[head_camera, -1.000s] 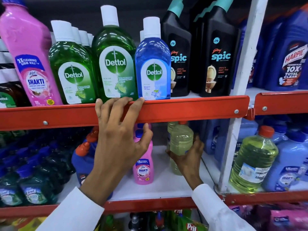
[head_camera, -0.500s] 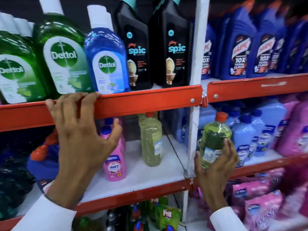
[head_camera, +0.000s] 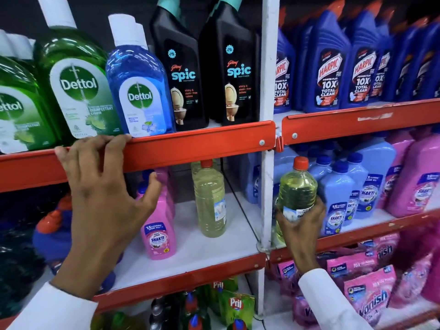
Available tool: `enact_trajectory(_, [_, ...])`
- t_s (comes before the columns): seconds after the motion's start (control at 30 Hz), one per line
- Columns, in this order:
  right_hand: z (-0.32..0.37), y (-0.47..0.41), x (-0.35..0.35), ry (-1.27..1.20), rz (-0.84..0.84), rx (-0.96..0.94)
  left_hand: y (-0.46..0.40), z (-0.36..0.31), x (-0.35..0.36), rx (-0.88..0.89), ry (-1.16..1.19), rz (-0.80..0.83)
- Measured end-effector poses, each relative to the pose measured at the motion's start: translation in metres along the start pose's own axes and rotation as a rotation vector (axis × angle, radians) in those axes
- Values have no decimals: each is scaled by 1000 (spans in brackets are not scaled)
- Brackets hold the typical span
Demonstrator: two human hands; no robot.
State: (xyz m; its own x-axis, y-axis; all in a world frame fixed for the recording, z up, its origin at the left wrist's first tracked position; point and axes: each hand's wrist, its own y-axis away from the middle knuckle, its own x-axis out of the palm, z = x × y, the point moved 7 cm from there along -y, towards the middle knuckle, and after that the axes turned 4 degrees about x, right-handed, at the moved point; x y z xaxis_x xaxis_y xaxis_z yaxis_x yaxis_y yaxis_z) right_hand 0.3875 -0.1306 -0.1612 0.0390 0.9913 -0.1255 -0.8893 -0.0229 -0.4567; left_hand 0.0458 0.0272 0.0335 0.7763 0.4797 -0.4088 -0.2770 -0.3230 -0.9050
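Note:
My right hand (head_camera: 301, 225) grips a clear bottle of yellow-green liquid with an orange cap (head_camera: 297, 189), just right of the white upright post (head_camera: 267, 163), in front of the light blue bottles. A second bottle of the same kind (head_camera: 209, 201) stands alone on the white middle shelf (head_camera: 197, 248) in the left bay. My left hand (head_camera: 104, 194) holds the red front rail (head_camera: 190, 148) of the upper shelf, fingers hooked over its top edge, thumb below.
Green and blue Dettol bottles (head_camera: 140, 91) and black Spic bottles (head_camera: 228, 67) fill the upper left shelf. Blue Harpic bottles (head_camera: 328, 67) stand upper right. Pink Shakti bottles (head_camera: 158, 234) sit beside my left hand. Pink Vanish pouches (head_camera: 369, 289) lie below right.
My right hand let go of the bottle on the left bay's shelf, moved right past the post and took hold of the other yellow-green bottle. The view swung right.

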Motion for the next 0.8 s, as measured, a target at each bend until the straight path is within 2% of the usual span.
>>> enact_trajectory(0.23, [21,14,-25,-178,-93,-37,-1,1,0,2,5,-3])
enact_trajectory(0.4, [64,35,-57,-310,-147,-122,-1,1,0,-1,14,-4])
enact_trajectory(0.53, [105,64,-48,-353,40,-194,-2,-1,1,-16,25,3])
enact_trajectory(0.67, [110,91,-3,-329,242,-153,0,2,-1,6,37,34])
enact_trajectory(0.8, [104,101,42,-295,351,-117,0,5,-3,40,50,67])
